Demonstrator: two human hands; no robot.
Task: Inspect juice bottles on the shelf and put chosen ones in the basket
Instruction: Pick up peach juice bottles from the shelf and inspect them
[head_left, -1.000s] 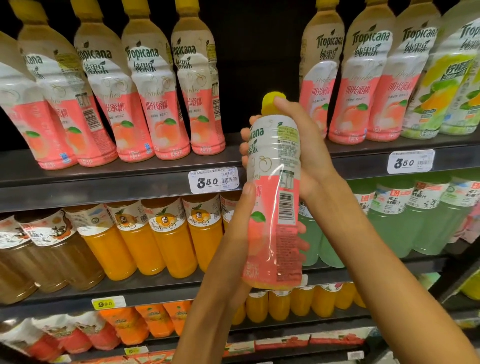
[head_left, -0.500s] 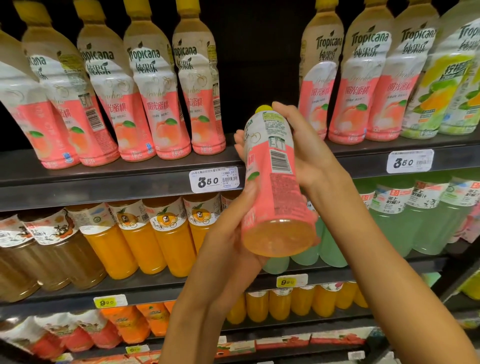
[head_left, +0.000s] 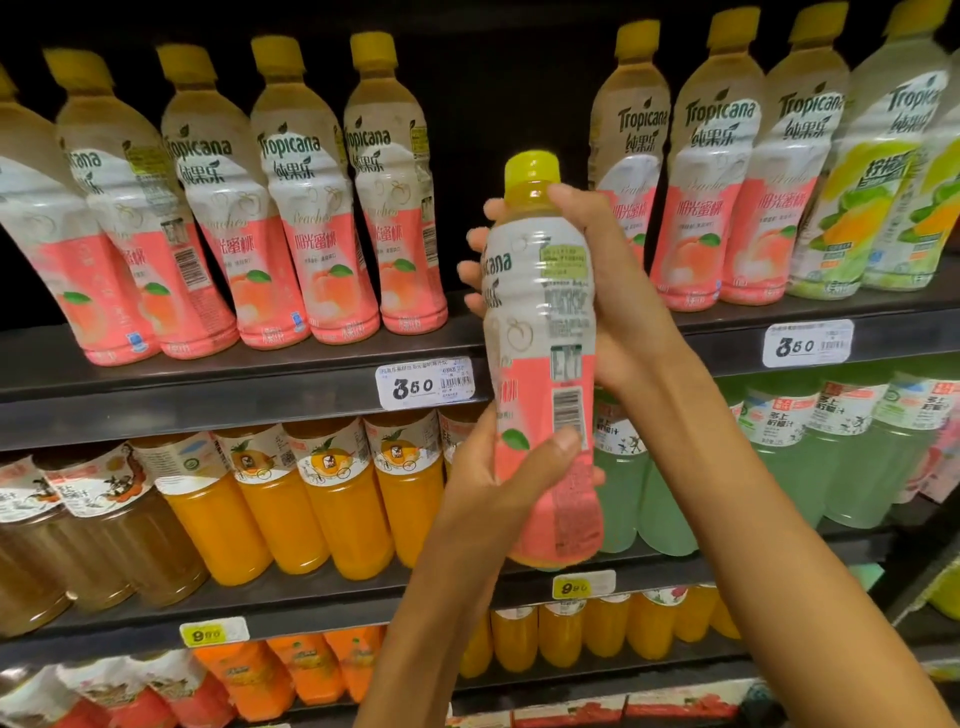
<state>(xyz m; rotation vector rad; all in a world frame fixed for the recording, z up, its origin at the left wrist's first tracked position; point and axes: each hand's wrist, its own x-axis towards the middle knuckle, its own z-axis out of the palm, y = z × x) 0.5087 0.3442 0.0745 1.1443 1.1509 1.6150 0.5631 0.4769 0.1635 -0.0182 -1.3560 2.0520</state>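
Note:
I hold a peach Tropicana bottle (head_left: 543, 332) with a yellow cap upright in front of the shelves, its barcode side towards me. My left hand (head_left: 498, 483) grips its lower pink part, thumb across the label. My right hand (head_left: 597, 291) grips its upper white part just under the cap. More peach Tropicana bottles (head_left: 306, 208) stand in a row on the top shelf (head_left: 208, 384), with a gap behind the held bottle. No basket is in view.
Lime-green Tropicana bottles (head_left: 872, 197) stand at the top right. The middle shelf holds orange juice bottles (head_left: 337, 504), brown drinks at the left and pale green bottles (head_left: 841, 457). White price tags (head_left: 426, 384) read 3.50. Lower shelves carry more orange bottles.
The bottle was tipped with its bottom towards me half a second ago; now it stands upright again. My hands kept their grip and the view rose slightly.

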